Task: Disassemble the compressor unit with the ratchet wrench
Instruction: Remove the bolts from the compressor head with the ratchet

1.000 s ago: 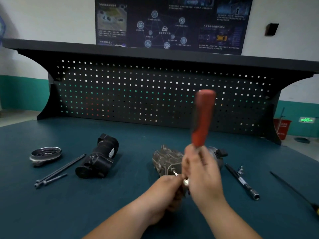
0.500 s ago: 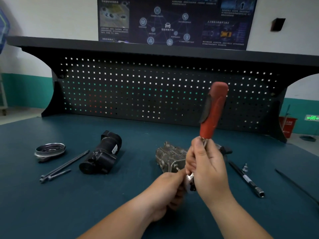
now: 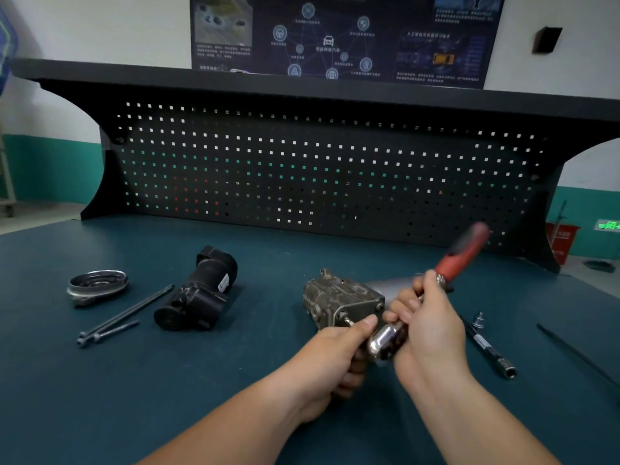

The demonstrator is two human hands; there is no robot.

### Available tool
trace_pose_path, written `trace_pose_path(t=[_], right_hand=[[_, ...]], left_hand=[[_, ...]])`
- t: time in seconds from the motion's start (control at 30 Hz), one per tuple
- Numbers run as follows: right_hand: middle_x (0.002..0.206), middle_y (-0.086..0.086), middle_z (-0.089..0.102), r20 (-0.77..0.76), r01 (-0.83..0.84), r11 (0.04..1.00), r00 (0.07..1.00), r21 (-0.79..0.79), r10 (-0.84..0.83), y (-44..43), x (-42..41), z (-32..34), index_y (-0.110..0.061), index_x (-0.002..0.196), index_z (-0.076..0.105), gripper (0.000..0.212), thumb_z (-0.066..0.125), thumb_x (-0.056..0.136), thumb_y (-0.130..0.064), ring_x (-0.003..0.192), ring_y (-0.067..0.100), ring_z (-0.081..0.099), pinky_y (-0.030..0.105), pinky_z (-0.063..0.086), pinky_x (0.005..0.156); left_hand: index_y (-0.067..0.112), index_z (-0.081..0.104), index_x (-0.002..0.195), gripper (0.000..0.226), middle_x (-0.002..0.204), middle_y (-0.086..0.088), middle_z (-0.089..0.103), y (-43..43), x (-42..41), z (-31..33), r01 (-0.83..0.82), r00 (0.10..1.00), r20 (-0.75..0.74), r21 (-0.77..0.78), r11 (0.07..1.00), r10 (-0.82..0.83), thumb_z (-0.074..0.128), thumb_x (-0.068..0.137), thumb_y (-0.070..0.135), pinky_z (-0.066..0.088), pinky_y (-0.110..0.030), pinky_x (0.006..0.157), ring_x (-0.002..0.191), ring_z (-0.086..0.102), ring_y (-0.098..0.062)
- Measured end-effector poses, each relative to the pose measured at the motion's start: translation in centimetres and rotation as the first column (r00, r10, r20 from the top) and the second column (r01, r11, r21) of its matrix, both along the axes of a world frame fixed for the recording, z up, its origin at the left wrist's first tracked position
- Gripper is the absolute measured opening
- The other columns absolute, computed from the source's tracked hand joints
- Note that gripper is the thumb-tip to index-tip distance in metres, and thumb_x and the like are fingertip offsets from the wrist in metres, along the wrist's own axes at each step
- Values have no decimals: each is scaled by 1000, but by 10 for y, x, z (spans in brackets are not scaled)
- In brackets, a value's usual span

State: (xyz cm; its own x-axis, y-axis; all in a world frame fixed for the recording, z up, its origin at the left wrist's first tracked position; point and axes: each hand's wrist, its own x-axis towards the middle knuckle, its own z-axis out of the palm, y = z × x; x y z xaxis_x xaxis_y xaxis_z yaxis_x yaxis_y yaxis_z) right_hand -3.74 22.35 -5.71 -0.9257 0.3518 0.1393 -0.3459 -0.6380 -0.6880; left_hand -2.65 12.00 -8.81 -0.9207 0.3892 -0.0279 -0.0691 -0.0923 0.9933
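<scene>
The grey metal compressor unit [image 3: 339, 297] lies on the green bench at centre. A ratchet wrench [image 3: 459, 256] with a red handle and chrome head [image 3: 385, 340] is set on a bolt at the unit's near end. My right hand [image 3: 426, 323] grips the wrench shaft just below the red handle, which leans up and to the right. My left hand [image 3: 335, 360] curls around the socket area under the chrome head, thumb beside the bolt. What the left fingers hold is hidden.
A black cylindrical housing [image 3: 198, 293], two long bolts [image 3: 124, 313] and a metal pulley disc [image 3: 97, 286] lie at left. An extension bar [image 3: 489, 347], a small socket [image 3: 479, 320] and a thin black rod [image 3: 577, 357] lie at right. A black pegboard [image 3: 302, 176] stands behind.
The red handle has swung from nearly upright down to the right. My right hand followed it; my left hand stayed at the wrench head.
</scene>
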Motion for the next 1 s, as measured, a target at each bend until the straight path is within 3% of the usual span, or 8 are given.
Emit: trace_pose_path(t=[0.13,0.27,0.37,0.5,0.63,0.77,0.87,1.0], right_hand=[[46,-13,35,-353,102,868,932,485,88,-12,12,1,-19,71,41,31,48,96,-37,41,1,30,15,31,40],[55,-10,41,-530,363,524,822,770,209,-20,20,-9,-20,73,46,30,44,88,-45,51,3,35,25,31,50],[52,-10,41,-456,224,673,870,705,188,-21,24,-2,-21,70,47,29,52,89,-41,47,1,34,19,31,48],[43,-12,32,-162,-19,976,985,219,55,-10,15,5,-16,73,43,30,41,99,-30,36,3,28,15,32,38],[40,-11,30,80,-60,991,994,-121,70,0,6,4,-19,71,42,33,41,100,-34,31,3,27,15,30,34],[44,-12,32,-124,7,977,992,211,19,-5,9,3,-17,72,39,32,38,100,-31,37,3,27,16,29,39],[48,-13,34,-361,42,859,917,510,169,-13,17,2,-13,72,38,31,43,98,-30,42,0,30,12,29,42],[52,-10,39,-409,92,677,853,730,325,-11,21,3,-13,74,44,22,43,90,-26,46,1,33,11,30,46]], left_hand=[[22,42,40,57,44,11,26,-2,1,-1,2,1000,-27,-40,999,-3,43,94,41,13,-18,40,38,18,-5],[15,43,69,23,52,4,33,-4,-2,-2,-37,997,-69,-129,991,29,36,91,16,16,-23,46,46,22,-10],[19,43,54,39,46,7,34,-5,-3,-4,-52,997,-68,-134,990,43,37,92,16,16,-18,41,41,22,-8],[23,44,51,44,48,6,27,-1,-2,-1,-35,999,-11,2,999,35,48,92,38,14,-16,38,36,20,-5],[23,47,46,49,46,8,29,1,-5,-4,-39,999,1,17,999,39,49,93,39,16,-16,38,36,22,-5],[23,41,43,52,45,8,27,-1,-2,-1,-35,999,25,-29,999,36,51,89,45,14,-18,38,38,20,-7],[23,38,40,55,47,7,26,-4,0,-1,-38,999,18,-51,998,39,45,91,42,16,-19,39,40,19,-8],[24,37,43,51,48,7,28,-4,-1,-2,-36,999,1,-84,996,36,37,93,21,15,-20,43,42,19,-8]])
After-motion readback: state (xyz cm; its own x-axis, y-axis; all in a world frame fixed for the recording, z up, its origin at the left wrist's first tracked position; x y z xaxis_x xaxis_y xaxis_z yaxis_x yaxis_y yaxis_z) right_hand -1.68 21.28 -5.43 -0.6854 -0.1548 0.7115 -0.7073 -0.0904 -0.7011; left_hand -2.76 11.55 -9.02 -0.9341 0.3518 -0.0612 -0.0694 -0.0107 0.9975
